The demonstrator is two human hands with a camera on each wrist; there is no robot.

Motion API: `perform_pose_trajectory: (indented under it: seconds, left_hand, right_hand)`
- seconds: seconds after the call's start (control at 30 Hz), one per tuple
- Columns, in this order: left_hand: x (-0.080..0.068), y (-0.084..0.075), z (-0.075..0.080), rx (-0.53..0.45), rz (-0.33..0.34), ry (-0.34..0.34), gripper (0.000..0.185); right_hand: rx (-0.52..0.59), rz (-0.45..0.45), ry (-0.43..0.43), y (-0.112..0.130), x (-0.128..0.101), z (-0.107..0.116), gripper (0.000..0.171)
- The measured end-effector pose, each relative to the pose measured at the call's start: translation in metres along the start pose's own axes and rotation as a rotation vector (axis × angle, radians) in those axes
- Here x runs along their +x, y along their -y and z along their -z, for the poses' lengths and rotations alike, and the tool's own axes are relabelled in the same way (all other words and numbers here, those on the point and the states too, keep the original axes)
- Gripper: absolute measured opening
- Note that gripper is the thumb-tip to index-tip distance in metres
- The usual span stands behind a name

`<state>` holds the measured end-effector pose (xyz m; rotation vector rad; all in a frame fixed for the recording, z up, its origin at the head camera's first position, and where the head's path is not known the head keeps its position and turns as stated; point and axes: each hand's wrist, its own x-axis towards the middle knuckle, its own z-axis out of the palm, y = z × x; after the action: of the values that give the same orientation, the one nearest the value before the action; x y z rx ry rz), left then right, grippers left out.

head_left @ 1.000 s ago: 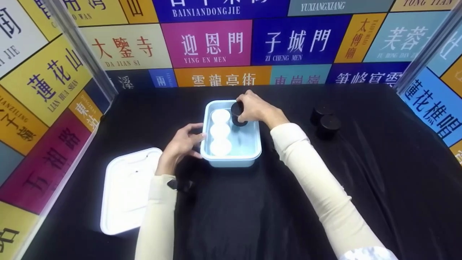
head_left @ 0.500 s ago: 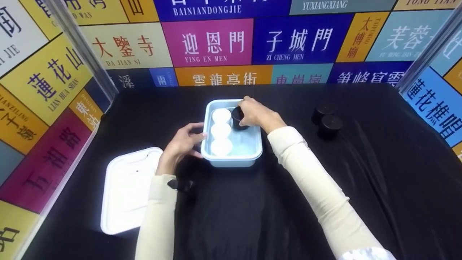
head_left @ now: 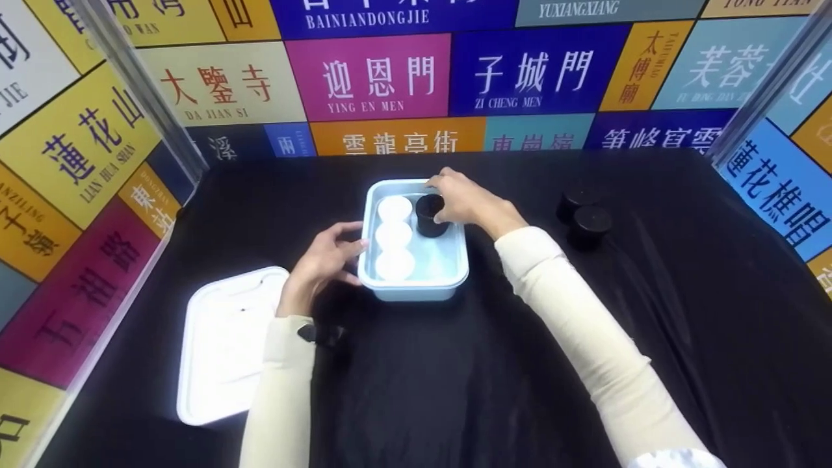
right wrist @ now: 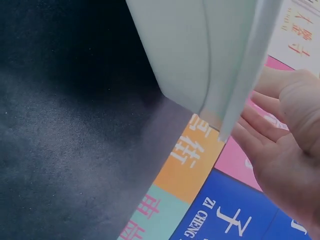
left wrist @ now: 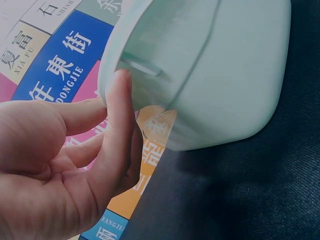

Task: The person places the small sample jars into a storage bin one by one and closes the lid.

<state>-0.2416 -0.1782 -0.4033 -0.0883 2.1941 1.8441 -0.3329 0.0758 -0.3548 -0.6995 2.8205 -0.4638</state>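
A pale green rectangular container [head_left: 448, 276] stands mid-table on black cloth. Three white cups [head_left: 394, 235] fill its left column. My right hand [head_left: 455, 198] holds a black cup [head_left: 429, 218] upright in the container's far right part, next to the farthest white cup. The left hand [head_left: 351, 255] rests against the container's left wall with relaxed fingers. In the left wrist view the thumb [left wrist: 117, 115] lies on the container's [left wrist: 215, 75] wall just under the rim. The right wrist view shows the right hand [right wrist: 280, 145] beyond the container's [right wrist: 190, 50] corner; the cup is hidden there.
A white lid [head_left: 224, 348] lies flat at the front left. Two more black cups [head_left: 584, 214] stand together to the right of the container. Colourful sign panels [head_left: 364, 78] wall the table at the back and both sides.
My right hand has lowered the black cup into the container and turned it upright beside the white cups. The left hand has stayed at the container's side.
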Motion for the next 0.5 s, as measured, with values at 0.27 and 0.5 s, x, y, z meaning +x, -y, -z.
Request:
perform_pose_trajectory:
  seconds: [0.27,0.5]
  left_hand:
    - [-0.001,-0.001,0.001,0.037,0.003,-0.012,0.050]
    - [-0.001,-0.001,0.000,0.040,0.012,-0.005,0.051]
  right_hand:
    - [0.115,0.088,-0.118,-0.004,-0.018,0.011,0.049]
    - [0.231,0.087,-0.295,-0.004,-0.041,0.018,0.040]
